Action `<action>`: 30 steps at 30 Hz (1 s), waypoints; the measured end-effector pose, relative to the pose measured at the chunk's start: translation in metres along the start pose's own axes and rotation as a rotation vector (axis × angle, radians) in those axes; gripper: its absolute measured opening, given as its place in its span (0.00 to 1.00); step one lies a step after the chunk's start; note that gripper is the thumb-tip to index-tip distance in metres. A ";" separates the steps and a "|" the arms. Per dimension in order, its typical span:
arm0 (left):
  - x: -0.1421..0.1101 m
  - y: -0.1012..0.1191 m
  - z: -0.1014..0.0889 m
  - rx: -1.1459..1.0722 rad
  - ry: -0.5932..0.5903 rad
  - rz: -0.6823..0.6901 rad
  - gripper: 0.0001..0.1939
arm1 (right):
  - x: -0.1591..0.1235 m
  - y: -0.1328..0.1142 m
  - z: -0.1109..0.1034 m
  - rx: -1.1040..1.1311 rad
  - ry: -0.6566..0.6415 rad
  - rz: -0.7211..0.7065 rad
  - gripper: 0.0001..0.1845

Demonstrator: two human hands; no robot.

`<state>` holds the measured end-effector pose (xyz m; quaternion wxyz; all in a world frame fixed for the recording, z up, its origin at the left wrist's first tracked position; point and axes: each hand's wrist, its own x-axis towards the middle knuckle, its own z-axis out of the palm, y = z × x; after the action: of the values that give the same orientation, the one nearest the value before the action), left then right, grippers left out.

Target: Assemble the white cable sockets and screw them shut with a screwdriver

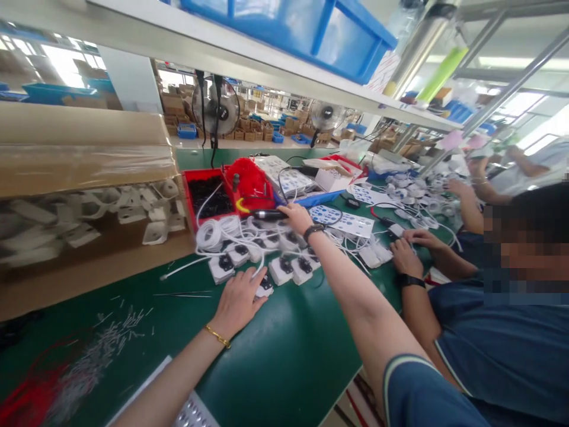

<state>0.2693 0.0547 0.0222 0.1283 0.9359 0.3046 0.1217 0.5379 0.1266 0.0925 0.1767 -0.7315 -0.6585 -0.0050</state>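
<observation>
My left hand [240, 299], with a gold bracelet at its wrist, is closed over a small white housing with a black part [265, 287] on the green table. A white cable runs up from that housing. My right hand [297, 217] reaches forward and grips the end of a black pen-shaped electric screwdriver [265, 214], which lies level above the coiled cables and points left. Its tip end is near a yellow hook-shaped piece [241, 206]. Between my hands sit several more white housings [281, 270] with black parts, and coils of white cable [217, 233].
A cardboard box [89, 148] of white plastic parts stands at left. Red bins hold black pieces [208, 197] and red pieces [249, 178]. Tweezers [182, 294], scattered small pins [120, 332] and red wires [31, 391] lie at left. Co-workers' hands [406, 255] work at right. A shelf [249, 56] hangs overhead.
</observation>
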 end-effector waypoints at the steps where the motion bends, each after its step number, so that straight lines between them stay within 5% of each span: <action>1: 0.003 0.000 0.000 -0.006 0.003 0.011 0.30 | -0.003 0.002 0.005 0.000 0.011 0.014 0.22; 5: 0.013 -0.001 -0.001 -0.025 0.014 0.042 0.29 | -0.034 -0.001 -0.006 0.008 0.150 0.105 0.17; 9: 0.020 -0.003 -0.001 -0.057 -0.008 0.049 0.28 | -0.115 -0.020 -0.025 0.025 0.266 0.220 0.20; 14: 0.024 -0.003 0.001 -0.061 -0.008 0.050 0.28 | -0.200 -0.019 0.009 0.032 0.290 0.278 0.16; 19: 0.025 -0.004 0.004 -0.034 -0.004 0.060 0.28 | -0.191 0.015 0.030 -0.058 0.135 0.130 0.33; 26: 0.038 -0.010 -0.004 -0.071 -0.162 0.084 0.48 | -0.171 0.029 0.051 -0.030 0.151 0.077 0.22; 30: 0.050 -0.012 -0.005 -0.129 -0.209 0.113 0.46 | -0.178 0.024 0.061 -0.019 0.173 0.098 0.28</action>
<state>0.3005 0.0945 0.0311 0.2120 0.9490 0.2280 0.0497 0.5238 -0.0305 -0.0137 0.2258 -0.7615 -0.6040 -0.0658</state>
